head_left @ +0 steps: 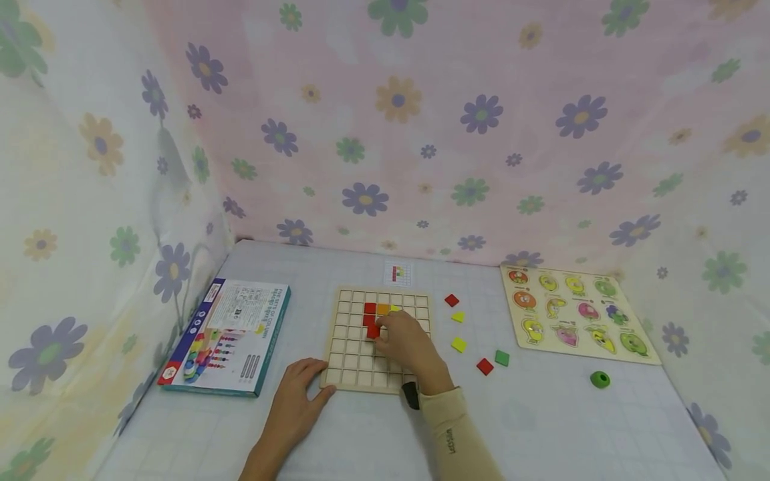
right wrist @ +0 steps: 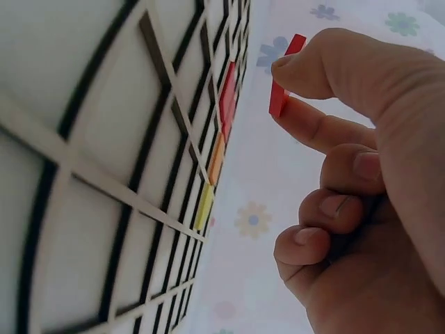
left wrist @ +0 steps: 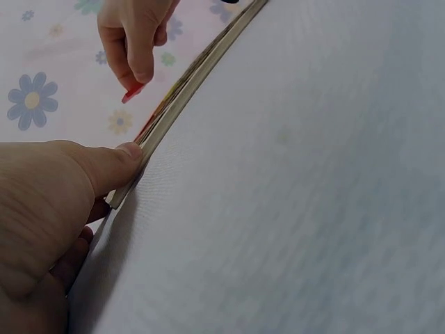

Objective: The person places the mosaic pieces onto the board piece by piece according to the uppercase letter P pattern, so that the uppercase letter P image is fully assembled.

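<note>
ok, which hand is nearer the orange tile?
Right. The right hand is over the board, close beside the orange tile; the left hand is farther off, at the board's near left corner.

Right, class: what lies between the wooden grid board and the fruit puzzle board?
Between the grid board and the puzzle board, the head view shows two red tiles, a yellow triangle, a yellow square and a green square.

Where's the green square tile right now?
In the head view, the green square tile lies right of the wooden grid board, just beside a loose red tile.
</note>
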`<state>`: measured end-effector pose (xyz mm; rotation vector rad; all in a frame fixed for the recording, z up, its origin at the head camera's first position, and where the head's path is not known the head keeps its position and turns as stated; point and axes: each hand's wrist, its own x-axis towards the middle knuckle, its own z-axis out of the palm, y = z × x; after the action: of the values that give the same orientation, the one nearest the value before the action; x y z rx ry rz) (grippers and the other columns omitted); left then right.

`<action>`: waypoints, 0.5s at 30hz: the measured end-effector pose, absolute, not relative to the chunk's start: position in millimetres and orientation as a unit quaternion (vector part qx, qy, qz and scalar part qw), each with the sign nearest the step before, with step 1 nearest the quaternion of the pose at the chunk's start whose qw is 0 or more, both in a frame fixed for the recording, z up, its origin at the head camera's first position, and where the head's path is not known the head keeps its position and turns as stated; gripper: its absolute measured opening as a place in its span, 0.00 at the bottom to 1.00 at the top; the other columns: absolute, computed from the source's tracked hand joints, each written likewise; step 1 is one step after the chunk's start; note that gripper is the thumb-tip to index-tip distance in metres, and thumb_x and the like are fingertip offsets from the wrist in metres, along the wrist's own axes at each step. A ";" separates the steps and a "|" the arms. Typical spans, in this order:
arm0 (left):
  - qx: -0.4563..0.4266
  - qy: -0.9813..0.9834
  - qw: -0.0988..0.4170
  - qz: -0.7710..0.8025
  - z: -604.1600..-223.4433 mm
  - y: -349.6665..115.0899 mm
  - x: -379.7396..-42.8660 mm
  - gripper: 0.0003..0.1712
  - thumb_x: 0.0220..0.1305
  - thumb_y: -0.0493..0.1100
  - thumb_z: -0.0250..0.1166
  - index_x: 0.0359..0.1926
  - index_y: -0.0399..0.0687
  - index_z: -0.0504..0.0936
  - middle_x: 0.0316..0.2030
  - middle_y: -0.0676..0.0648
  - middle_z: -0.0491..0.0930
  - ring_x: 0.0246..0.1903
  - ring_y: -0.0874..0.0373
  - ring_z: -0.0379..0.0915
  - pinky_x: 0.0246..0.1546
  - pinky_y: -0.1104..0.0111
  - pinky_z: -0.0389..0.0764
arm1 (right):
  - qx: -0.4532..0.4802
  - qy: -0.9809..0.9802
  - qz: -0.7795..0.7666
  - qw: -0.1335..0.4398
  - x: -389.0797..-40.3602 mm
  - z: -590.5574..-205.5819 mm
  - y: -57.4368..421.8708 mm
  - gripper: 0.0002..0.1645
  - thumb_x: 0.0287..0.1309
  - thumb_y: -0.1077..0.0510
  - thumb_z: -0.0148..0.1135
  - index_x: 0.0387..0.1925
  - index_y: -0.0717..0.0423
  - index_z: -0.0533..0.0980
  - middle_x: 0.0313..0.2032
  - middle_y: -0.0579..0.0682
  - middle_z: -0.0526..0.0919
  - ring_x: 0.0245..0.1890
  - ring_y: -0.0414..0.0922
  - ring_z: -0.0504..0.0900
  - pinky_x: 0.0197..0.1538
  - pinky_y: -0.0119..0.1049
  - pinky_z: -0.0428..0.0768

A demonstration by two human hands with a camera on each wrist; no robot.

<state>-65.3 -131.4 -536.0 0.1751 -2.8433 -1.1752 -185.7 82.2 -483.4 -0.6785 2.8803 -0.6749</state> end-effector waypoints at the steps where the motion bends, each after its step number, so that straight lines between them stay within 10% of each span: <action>1: 0.055 -0.922 0.032 -0.381 -536.2 -131.4 -65.3 0.27 0.58 0.45 0.77 0.59 0.50 0.83 0.59 0.47 0.78 0.66 0.48 0.70 0.71 0.50 0.74 | -0.223 0.948 -0.221 0.055 -186.1 -484.8 81.2 0.17 0.56 0.61 0.65 0.49 0.57 0.85 0.47 0.52 0.88 0.52 0.50 0.82 0.59 0.46 0.84; 15: 0.043 -0.924 0.049 -0.377 -536.7 -132.0 -65.5 0.27 0.57 0.45 0.78 0.58 0.49 0.84 0.59 0.47 0.79 0.66 0.48 0.70 0.70 0.51 0.75 | -0.253 0.949 -0.185 0.023 -190.7 -490.6 71.1 0.16 0.53 0.63 0.64 0.44 0.59 0.86 0.43 0.53 0.90 0.46 0.52 0.85 0.54 0.45 0.86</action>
<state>-65.5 -132.0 -536.7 0.1313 -2.8157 -1.1500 -190.7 71.1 -490.6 -0.7847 2.9397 -0.5718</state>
